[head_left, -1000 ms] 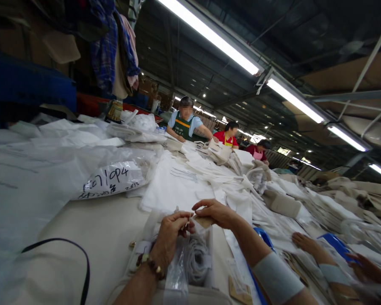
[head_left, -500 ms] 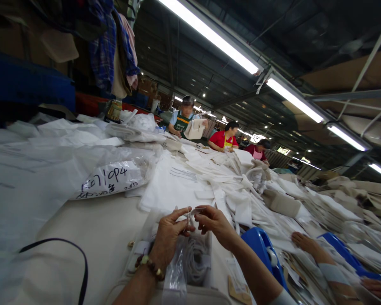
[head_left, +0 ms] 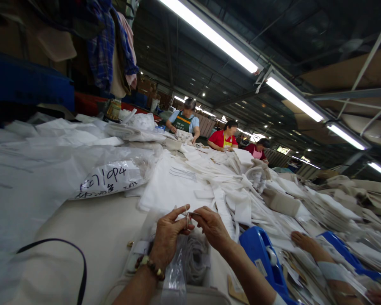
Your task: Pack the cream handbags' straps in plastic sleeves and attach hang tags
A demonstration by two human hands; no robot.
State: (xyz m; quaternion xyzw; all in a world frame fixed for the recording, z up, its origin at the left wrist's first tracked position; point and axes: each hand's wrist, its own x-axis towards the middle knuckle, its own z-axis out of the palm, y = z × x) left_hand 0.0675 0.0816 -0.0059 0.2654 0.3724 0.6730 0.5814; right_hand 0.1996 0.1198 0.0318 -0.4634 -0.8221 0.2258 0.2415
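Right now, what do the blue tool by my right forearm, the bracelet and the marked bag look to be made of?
Blue tool: probably hard plastic, smooth, with a soft sheen.
Bracelet: rounded beads, semi-gloss, in brown and pale tones; stone or wood, I can't tell.
Marked bag: thin, clear plastic film, judging by its glossy creases.

Black strap (head_left: 82, 271) cut off at bottom edge; co-worker's hand (head_left: 379, 296) at lower right blurred, cropped by frame
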